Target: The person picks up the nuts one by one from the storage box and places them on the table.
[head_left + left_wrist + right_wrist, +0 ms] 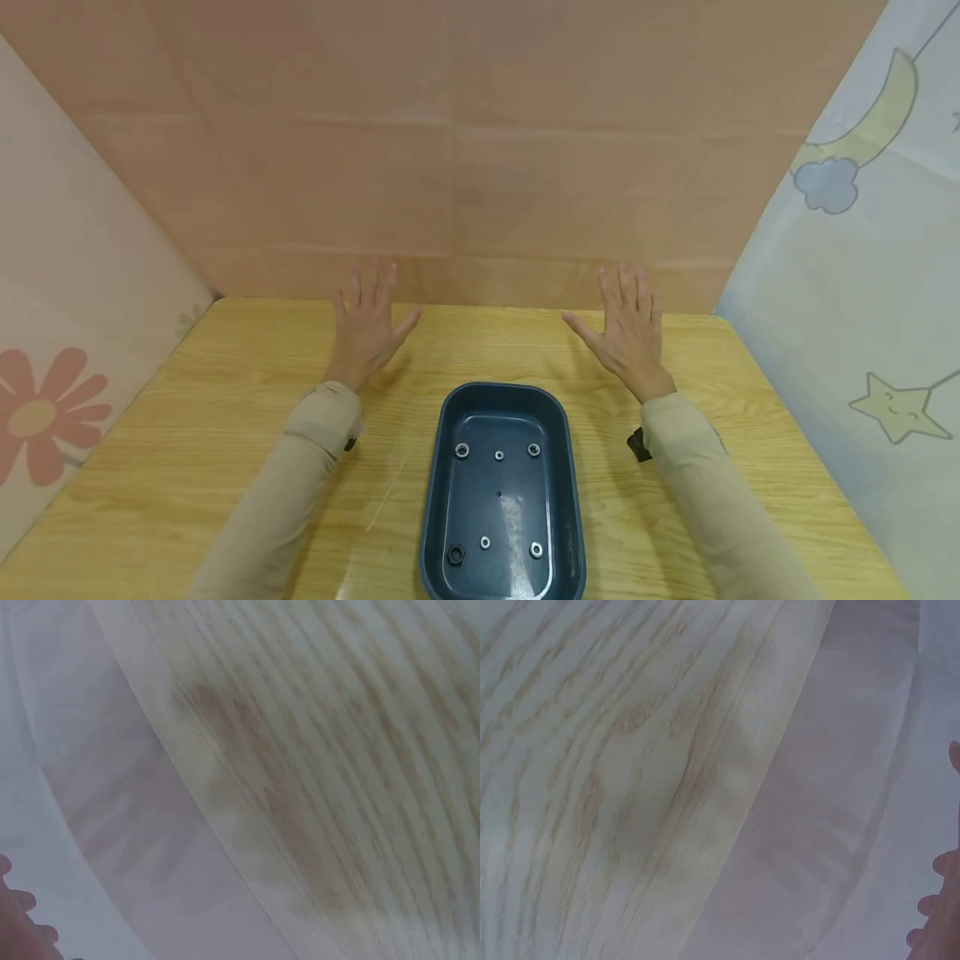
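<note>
Both hands are held out over the far part of the table, fingers spread and holding nothing. The left hand (365, 329) is beyond and to the left of a dark blue plastic tray (429, 500); the right hand (628, 333) mirrors it on the right. Inside the tray lie several metal nuts, set apart in two rows. In the far row are a nut at left (462, 451), a small one in the middle (499, 456) and another at right (534, 450). Nearer lie a darker, larger nut (456, 554), a small nut (485, 542) and a silver nut (536, 550).
The wood-grain table (247, 400) ends at a creased, tan-covered wall (450, 167) just past the fingertips. Printed sheets flank it, one with a red flower (56, 417) at left, one with a star (900, 407) at right. Both wrist views show table edge and wall.
</note>
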Demonstrator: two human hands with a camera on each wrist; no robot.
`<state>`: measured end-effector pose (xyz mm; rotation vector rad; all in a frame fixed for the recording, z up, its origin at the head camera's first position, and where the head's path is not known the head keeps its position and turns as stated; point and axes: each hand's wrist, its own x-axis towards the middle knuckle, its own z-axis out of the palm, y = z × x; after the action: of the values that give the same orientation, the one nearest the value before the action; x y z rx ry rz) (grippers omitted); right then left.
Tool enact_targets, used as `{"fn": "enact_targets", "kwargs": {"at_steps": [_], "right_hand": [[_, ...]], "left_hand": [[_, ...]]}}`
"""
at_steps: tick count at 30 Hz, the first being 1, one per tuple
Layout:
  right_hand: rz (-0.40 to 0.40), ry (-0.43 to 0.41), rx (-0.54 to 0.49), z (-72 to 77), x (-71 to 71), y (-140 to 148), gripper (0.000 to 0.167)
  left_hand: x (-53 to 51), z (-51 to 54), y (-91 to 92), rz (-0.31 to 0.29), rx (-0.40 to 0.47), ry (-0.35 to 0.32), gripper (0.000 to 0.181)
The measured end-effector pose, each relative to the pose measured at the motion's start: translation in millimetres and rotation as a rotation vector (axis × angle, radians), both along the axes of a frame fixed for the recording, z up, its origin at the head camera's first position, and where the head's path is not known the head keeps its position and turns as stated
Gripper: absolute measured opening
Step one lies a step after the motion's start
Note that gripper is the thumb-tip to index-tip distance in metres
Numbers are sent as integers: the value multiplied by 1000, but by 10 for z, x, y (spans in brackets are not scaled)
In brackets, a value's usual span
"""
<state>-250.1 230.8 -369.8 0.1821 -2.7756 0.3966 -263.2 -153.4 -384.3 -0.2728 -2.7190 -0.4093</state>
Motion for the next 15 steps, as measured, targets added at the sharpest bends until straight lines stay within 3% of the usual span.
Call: {"fn": "enact_targets", "kwargs": {"at_steps": [15], "right_hand": [[73,30,10,37,178,13,92]], "left_hand": [[99,53,67,-37,-2,3,77]]}}
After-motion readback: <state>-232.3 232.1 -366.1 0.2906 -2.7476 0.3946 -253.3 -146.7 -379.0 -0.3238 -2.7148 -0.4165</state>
